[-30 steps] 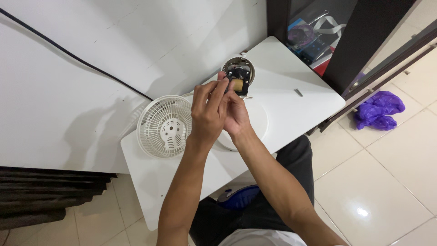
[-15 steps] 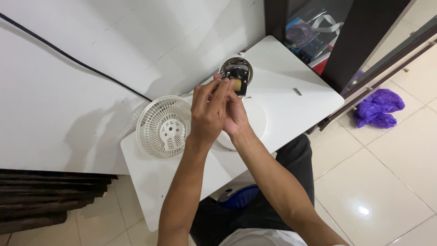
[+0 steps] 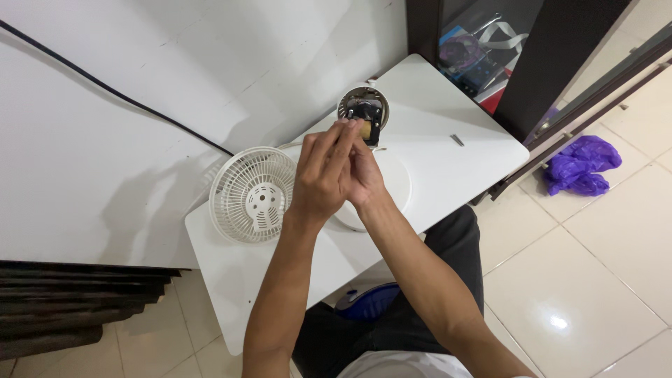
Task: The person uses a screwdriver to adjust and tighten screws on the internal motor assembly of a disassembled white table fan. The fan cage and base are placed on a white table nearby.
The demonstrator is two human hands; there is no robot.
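On the white surface point(image 3: 448, 161), both hands meet at a small fan motor point(image 3: 364, 112) near the far edge. Left hand point(image 3: 323, 178) lies over the right hand point(image 3: 360, 183), its fingers point(image 3: 334, 143) stretched toward the motor's lower rim and touching it by the yellowish part. Whether either grip is closed on anything I cannot tell: the left hand's back hides its fingertips, and the right hand is mostly covered by the left. The motor stands tilted, its dark inner parts facing the camera, inside a round pale housing. Under the hands sits a round white base point(image 3: 392, 189), partly hidden. Just left of the hands lies 1 white fan grille point(image 3: 253, 196), flat on the surface, near the left edge. A small grey piece point(image 3: 456, 140) lies apart on the surface to the right. A black cable point(image 3: 112, 91) runs across the white wall behind. On the tiled floor to the right lies a purple bag point(image 3: 581, 164)
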